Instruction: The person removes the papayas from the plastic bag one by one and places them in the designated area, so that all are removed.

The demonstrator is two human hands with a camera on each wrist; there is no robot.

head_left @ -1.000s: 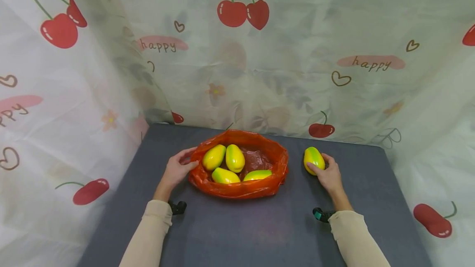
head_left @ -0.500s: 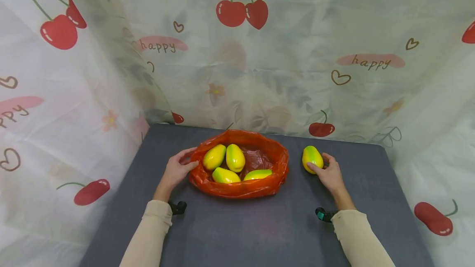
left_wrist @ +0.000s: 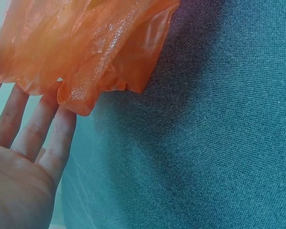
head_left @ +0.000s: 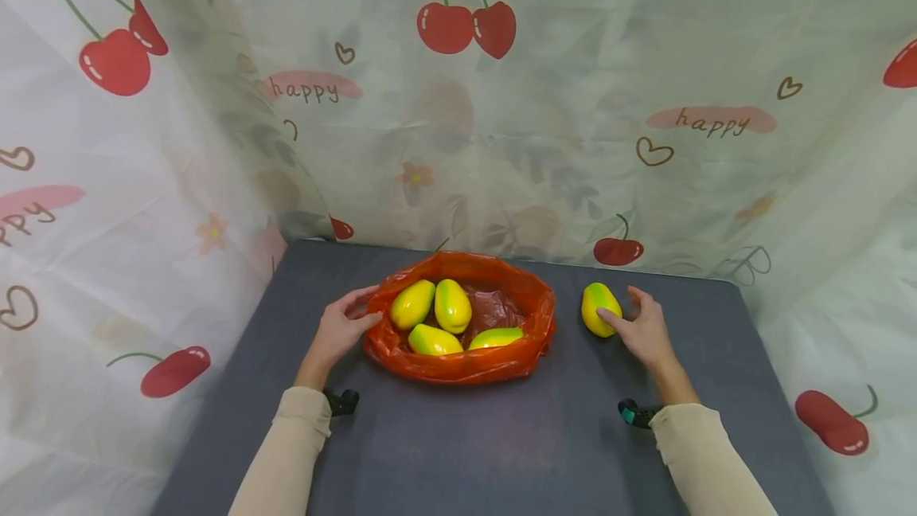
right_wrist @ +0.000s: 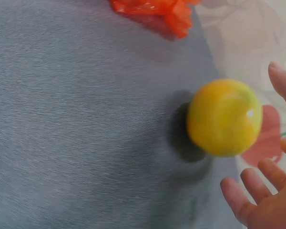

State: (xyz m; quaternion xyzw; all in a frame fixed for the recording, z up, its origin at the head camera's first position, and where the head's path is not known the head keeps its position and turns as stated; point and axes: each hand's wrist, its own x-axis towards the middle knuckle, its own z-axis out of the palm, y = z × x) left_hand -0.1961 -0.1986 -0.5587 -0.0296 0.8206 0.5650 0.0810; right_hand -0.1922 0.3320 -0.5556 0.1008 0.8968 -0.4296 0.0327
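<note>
On grey tbl (head_left: 487, 444), head view: red bag (head_left: 454, 370) w/ 4 yellow-green fruits (head_left: 453, 306) inside, L hand (head_left: 342, 333) pinching its L rim; single fruit (head_left: 598, 309) on tbl, R of bag & apart, just beside R hand (head_left: 648, 337). L wrist: fingers against bag edge, thumb mostly cut off. R wrist: fingers spread loose, clear of single fruit.

At least four fruits (head_left: 453, 306) inside bag (head_left: 458, 369)

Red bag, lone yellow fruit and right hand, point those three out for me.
Red bag (head_left: 458, 369), head view, middle of its front wall.
Lone yellow fruit (right_wrist: 224, 118), right wrist view, middle of its visible surface.
Right hand (head_left: 647, 335), head view, back of the hand.
</note>
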